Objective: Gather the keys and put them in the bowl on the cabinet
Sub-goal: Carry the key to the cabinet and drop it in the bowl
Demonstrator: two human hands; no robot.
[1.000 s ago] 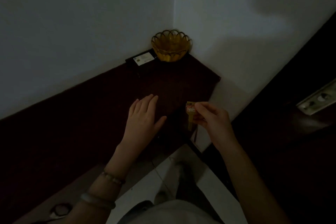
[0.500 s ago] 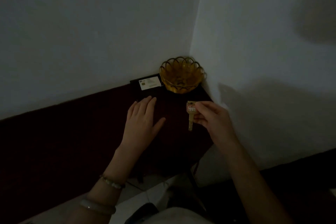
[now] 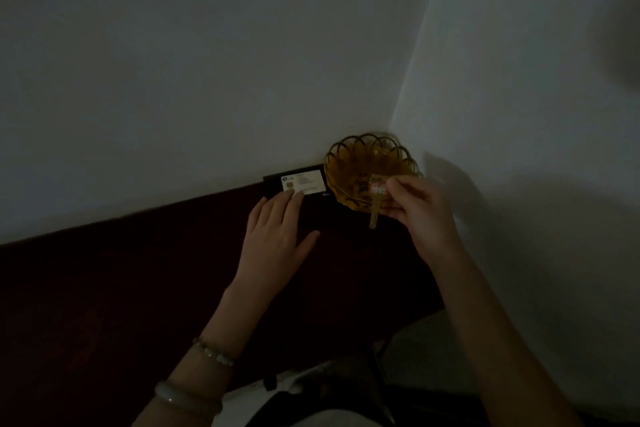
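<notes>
A golden scalloped bowl (image 3: 360, 156) stands in the corner on the dark cabinet top (image 3: 138, 288), with small items dimly visible inside. My right hand (image 3: 419, 208) pinches a brass key (image 3: 374, 215) by its red-and-white tagged head. The key hangs blade down just in front of the bowl's near rim. My left hand (image 3: 277, 236) lies flat and open on the cabinet, left of the bowl, fingertips touching a dark box.
A dark flat box (image 3: 294, 198) with a white label (image 3: 304, 183) lies against the wall left of the bowl. White walls meet in the corner behind the bowl. The cabinet's right edge (image 3: 433, 288) drops to the pale floor.
My right hand has carried the key forward and up to the bowl's near rim. My left hand has slid forward onto the dark box. The view has moved closer to the corner.
</notes>
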